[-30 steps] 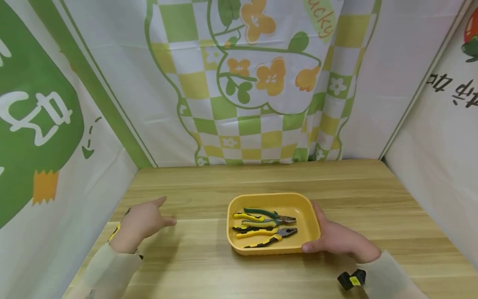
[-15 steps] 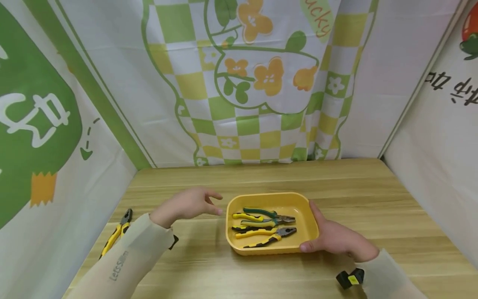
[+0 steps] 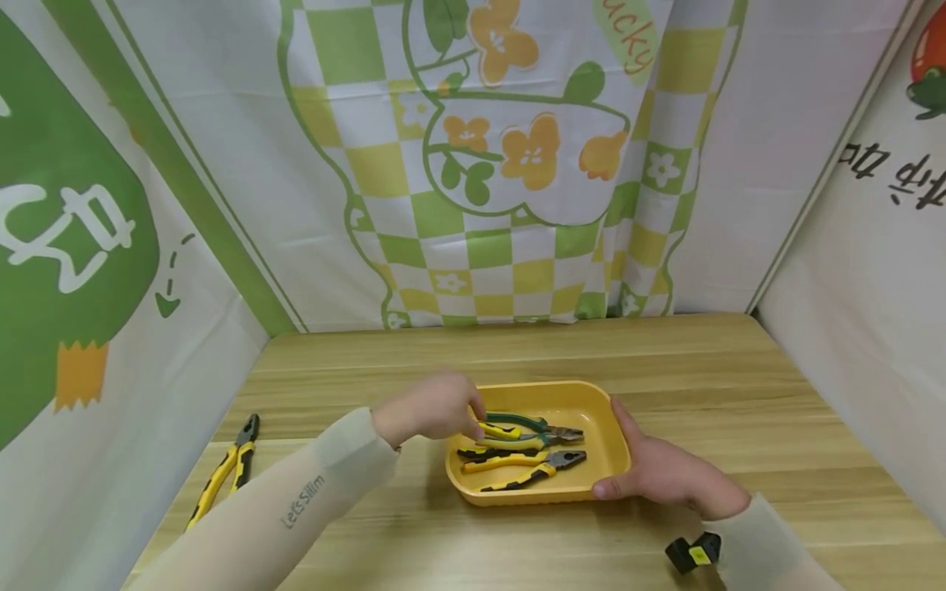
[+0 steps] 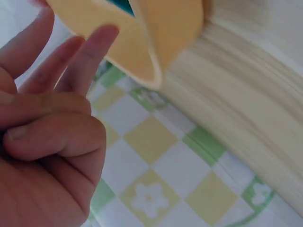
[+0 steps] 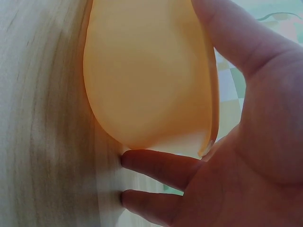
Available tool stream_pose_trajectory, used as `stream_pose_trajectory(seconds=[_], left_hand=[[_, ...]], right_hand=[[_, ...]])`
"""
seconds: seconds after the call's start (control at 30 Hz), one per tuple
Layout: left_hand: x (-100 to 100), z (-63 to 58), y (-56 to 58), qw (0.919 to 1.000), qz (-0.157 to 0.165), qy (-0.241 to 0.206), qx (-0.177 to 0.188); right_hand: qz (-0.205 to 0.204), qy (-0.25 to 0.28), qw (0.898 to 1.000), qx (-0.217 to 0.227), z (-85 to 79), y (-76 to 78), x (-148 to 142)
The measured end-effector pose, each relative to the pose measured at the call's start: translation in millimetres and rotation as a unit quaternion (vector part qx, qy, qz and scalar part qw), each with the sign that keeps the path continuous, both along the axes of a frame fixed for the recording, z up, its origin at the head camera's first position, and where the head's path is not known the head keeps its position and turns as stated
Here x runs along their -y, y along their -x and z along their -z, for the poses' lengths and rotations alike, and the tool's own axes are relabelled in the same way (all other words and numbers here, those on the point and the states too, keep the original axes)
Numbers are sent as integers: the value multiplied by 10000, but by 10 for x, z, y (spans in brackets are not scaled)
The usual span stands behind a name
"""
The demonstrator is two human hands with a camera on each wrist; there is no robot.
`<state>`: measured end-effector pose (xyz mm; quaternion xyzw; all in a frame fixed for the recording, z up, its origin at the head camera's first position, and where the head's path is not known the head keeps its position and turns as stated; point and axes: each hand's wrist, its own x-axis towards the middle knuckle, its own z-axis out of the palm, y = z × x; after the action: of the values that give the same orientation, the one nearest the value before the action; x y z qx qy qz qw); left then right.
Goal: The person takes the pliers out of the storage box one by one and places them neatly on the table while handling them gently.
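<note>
A yellow plastic tray stands on the table with several pliers lying in it. Its right end is gripped by my right hand, thumb on the near side and fingers on the far side. My left hand reaches over the left rim, fingertips right at the handles of the pliers with green handles and a yellow-and-black handle. In the left wrist view, some fingers stretch toward the tray while others are curled. Nearest the front lie yellow-and-black pliers.
Another pair of yellow-and-black pliers lies on the wooden table at the left, by my left forearm. Printed cloth hangs along the back edge, and white panels flank both sides. A black device sits at my right wrist.
My left hand has moved right, from beside the pliers on the table to over the tray's left end. Those pliers now lie uncovered at the left. My right hand stays on the tray.
</note>
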<state>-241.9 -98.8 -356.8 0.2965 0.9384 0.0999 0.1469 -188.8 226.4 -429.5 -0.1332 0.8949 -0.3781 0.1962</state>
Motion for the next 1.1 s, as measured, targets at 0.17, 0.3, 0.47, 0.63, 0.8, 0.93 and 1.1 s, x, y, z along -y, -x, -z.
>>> stream_pose_trajectory(seconds=[0.17, 0.3, 0.47, 0.63, 0.8, 0.93, 1.1], left_hand=[[-160, 97, -54, 9991, 36, 418, 22], [-225, 165, -47, 9975, 0, 691, -140], [-268, 237, 29, 9953, -53, 953, -161], [-300, 298, 83, 9945, -33, 1041, -110], [-347, 340, 76, 9940, 61, 1090, -85], [-403, 361, 58, 9920, 12, 1256, -141], [-444, 357, 65, 9898, 187, 1404, -152]], right_hand=[[3, -53, 10000, -75, 14, 17, -9], [-7, -100, 9999, -132, 26, 25, -15], [24, -106, 9999, -85, 38, 22, -20], [31, -90, 9999, -78, 48, 17, -24], [33, -110, 9999, -65, 43, 7, -16], [69, -107, 9999, -56, 34, 2, -10], [90, -91, 9999, -32, 36, 7, -15]])
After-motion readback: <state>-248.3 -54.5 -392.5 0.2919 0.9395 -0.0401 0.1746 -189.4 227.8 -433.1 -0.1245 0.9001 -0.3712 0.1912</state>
